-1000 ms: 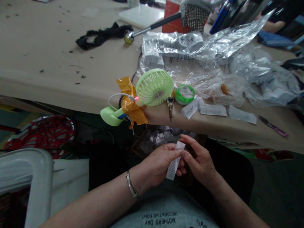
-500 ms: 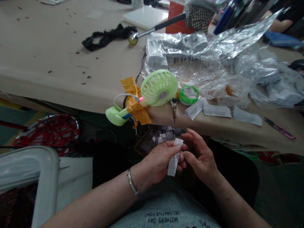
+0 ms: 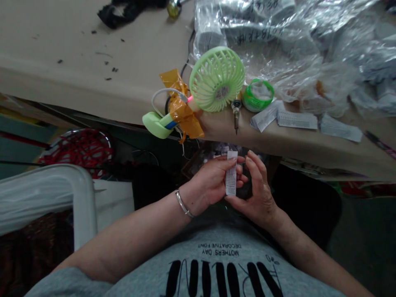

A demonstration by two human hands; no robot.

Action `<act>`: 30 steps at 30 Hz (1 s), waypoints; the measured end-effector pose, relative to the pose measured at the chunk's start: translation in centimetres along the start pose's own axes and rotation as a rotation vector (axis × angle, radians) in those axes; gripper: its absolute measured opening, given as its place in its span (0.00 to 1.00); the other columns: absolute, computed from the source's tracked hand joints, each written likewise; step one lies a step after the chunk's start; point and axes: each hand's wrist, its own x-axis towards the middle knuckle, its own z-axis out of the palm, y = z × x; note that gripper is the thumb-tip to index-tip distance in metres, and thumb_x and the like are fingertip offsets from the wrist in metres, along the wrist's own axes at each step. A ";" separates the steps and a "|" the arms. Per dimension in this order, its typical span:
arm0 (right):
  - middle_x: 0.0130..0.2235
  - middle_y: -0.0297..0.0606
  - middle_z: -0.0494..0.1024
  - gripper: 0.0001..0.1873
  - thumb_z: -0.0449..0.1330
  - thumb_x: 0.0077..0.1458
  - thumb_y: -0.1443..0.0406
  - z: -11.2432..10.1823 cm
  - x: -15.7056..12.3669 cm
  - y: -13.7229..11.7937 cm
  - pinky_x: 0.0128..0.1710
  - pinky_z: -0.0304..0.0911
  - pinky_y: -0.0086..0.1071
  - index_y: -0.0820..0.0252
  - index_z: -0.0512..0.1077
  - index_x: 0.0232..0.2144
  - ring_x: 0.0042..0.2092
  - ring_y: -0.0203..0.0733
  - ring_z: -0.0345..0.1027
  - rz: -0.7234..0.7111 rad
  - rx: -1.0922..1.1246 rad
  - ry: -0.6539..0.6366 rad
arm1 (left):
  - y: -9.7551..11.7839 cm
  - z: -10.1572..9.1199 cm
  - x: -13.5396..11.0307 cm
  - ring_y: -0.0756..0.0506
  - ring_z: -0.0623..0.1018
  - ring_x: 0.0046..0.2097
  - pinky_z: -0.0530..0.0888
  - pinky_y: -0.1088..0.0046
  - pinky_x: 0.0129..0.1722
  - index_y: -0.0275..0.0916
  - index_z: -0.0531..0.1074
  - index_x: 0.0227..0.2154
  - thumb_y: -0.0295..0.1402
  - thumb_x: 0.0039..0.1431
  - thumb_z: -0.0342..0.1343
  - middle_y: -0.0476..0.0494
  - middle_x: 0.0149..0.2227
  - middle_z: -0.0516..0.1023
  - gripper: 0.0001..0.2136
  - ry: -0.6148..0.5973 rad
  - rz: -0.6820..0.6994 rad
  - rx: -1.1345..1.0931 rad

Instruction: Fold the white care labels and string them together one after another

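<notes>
Tan paper-covered table (image 3: 93, 74). Green fan (image 3: 217, 78) at 12 o'clock near the edge, taped orange at its handle; green tape roll (image 3: 258, 95) just beside at 1; paper labels (image 3: 297, 120) at 2; clear bags (image 3: 278, 45) behind; black cloth (image 3: 123, 10) at 11.

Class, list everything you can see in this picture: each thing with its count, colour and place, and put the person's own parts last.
label: one, white, held upright between both hands
fan: one, light green, at table edge, taped with amber tape
tub: one, green rim, right of fan
tool: one, dark, pointing down at table edge
loose labels: several, white, on table right of tub
plastic bags: clear, heaped behind, holding label bundles
black fabric: one piece, table top left
table: one, tan
red basket: one, under table, left
bracelet: one, silver, left wrist
left hand: holds label
right hand: holds label
</notes>
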 end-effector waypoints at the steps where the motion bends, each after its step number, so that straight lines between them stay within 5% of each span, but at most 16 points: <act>1: 0.65 0.46 0.46 0.52 0.66 0.44 0.61 -0.1 0.1 0.0 0.60 0.51 0.59 0.51 0.40 0.63 0.65 0.60 0.44 0.004 -0.009 0.000 | -0.1 0.0 -0.1 0.52 0.72 0.22 0.70 0.76 0.24 0.33 0.70 0.32 0.26 0.62 0.46 0.50 0.22 0.69 0.08 0.002 0.009 0.011; 15: 0.64 0.48 0.47 0.49 0.64 0.46 0.66 0.2 -0.7 -0.1 0.60 0.54 0.56 0.53 0.41 0.64 0.65 0.57 0.47 0.006 0.029 -0.031 | -1.0 0.2 -0.6 0.52 0.72 0.22 0.69 0.77 0.23 0.35 0.69 0.30 0.26 0.59 0.49 0.50 0.22 0.69 0.05 0.040 0.036 0.040; 30: 0.65 0.50 0.45 0.52 0.66 0.46 0.56 -1.3 0.2 0.5 0.59 0.53 0.58 0.55 0.40 0.64 0.65 0.59 0.43 -0.003 0.050 -0.066 | -1.3 0.5 -1.4 0.52 0.70 0.22 0.65 0.78 0.23 0.35 0.70 0.36 0.34 0.56 0.54 0.52 0.20 0.68 0.08 0.045 0.056 0.190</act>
